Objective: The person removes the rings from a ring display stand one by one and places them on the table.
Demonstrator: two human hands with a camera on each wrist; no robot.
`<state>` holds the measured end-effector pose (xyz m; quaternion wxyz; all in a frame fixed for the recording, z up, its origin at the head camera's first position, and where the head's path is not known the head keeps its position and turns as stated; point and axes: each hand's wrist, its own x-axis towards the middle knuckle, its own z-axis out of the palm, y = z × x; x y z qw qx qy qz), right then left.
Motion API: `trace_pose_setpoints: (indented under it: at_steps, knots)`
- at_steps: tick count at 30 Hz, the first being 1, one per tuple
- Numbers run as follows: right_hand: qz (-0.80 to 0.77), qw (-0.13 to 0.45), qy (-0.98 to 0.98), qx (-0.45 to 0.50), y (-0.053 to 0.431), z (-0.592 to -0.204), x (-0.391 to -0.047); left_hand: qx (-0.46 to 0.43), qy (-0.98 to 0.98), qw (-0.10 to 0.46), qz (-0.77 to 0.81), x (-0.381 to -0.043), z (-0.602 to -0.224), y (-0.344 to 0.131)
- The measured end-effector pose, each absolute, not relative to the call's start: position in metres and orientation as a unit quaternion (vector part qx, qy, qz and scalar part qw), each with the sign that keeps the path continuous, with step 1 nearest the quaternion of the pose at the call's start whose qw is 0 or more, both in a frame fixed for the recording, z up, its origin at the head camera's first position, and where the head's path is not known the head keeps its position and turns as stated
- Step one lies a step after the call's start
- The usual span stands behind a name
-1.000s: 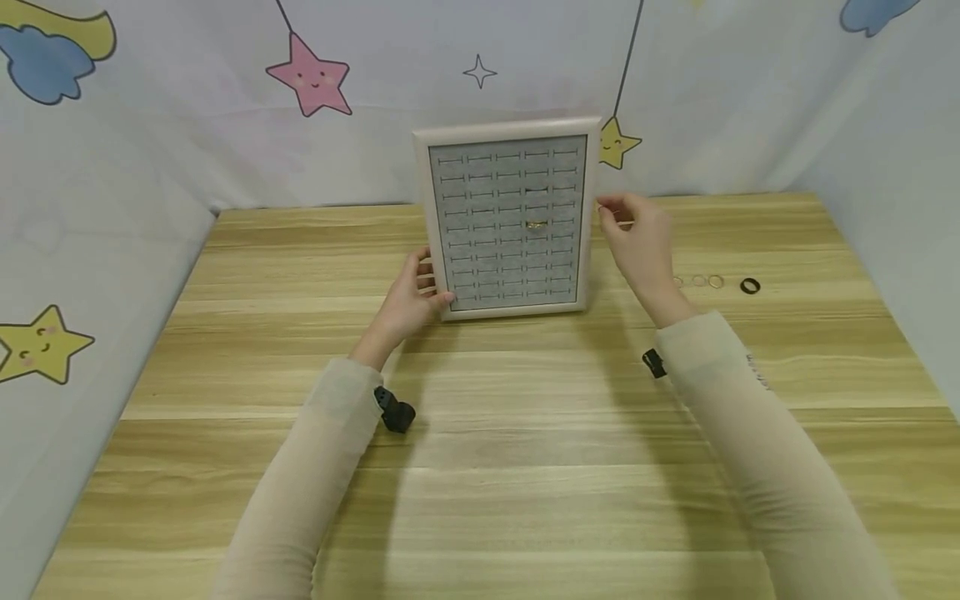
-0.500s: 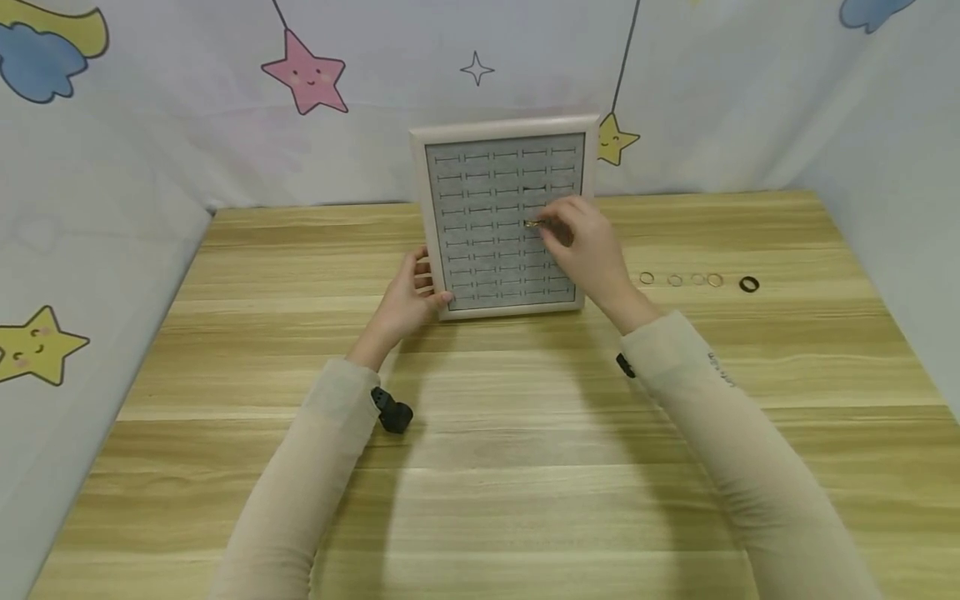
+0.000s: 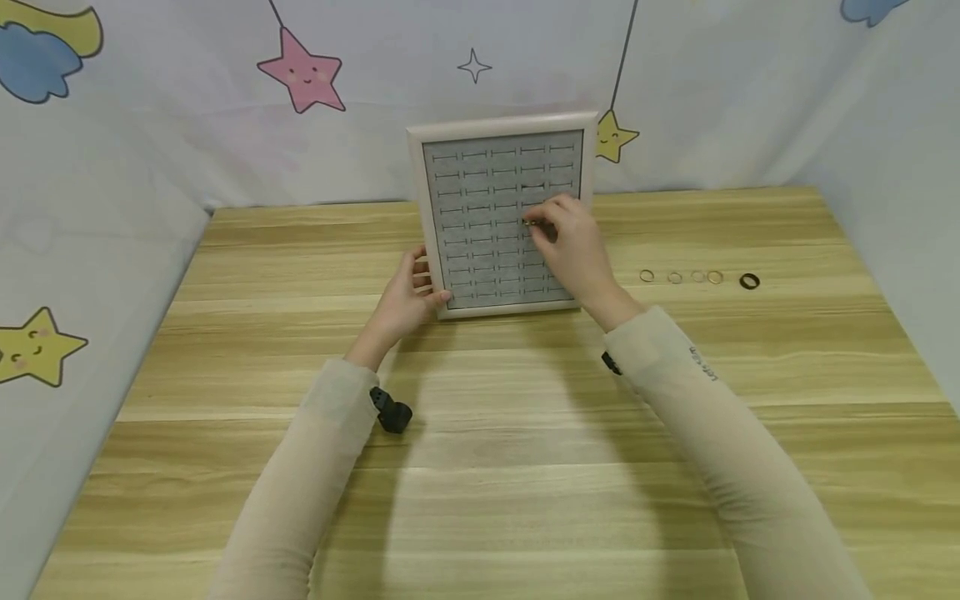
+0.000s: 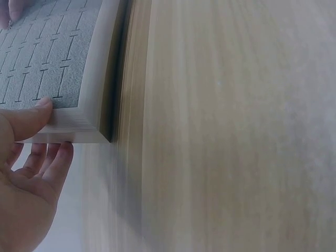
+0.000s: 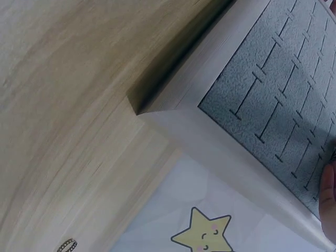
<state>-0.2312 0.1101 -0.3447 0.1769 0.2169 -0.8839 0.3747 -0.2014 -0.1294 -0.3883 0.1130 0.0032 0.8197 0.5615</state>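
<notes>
A pale-framed ring display board (image 3: 480, 250), covered in grey slotted fabric, leans upright near the back of the table. My left hand (image 3: 403, 302) grips its lower left edge, thumb on the front and fingers behind, as the left wrist view also shows. My right hand (image 3: 576, 250) is at the board's right half, thumb and forefinger pinching a small gold ring (image 3: 528, 222) at a slot. Most of that ring is hidden by the fingertips. In the right wrist view only part of the right hand (image 5: 328, 202) shows at the right edge.
Several rings lie in a row on the wooden table (image 3: 480, 467) right of the board, among them a thin gold ring (image 3: 715, 277) and a black ring (image 3: 749, 282). A white curtain (image 3: 390, 158) with printed stars hangs close behind the board.
My right hand has moved left from beside the board's right edge onto the gold ring in its slot, uncovering a ring on the table. The left hand keeps its grip.
</notes>
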Motion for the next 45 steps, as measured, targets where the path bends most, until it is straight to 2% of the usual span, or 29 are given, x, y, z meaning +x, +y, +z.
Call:
trace_pose_setpoints:
  at_steps: [9,19,26,31,37,45]
  knots:
    - [0.407,0.151,-0.876,0.211,0.116,-0.344,-0.237,0.003,0.82,0.113,0.561,-0.201,-0.387,-0.129]
    - [0.478,0.089,-0.859,0.161,0.124,-0.34,-0.239,0.007,0.823,0.112,0.557,-0.202,-0.386,-0.13]
    - [0.57,0.038,-0.814,0.104,0.14,-0.335,-0.239,0.005,0.823,0.112,0.557,-0.202,-0.386,-0.13]
    - [0.595,0.021,-0.801,0.053,0.163,-0.332,-0.239,0.003,0.824,0.114,0.555,-0.201,-0.387,-0.129]
    - [0.578,0.003,-0.816,0.008,0.2,-0.337,-0.237,0.005,0.82,0.112,0.561,-0.201,-0.389,-0.129]
    - [0.478,-0.077,-0.875,-0.017,0.24,-0.355,-0.223,0.002,0.821,0.113,0.559,-0.202,-0.389,-0.13]
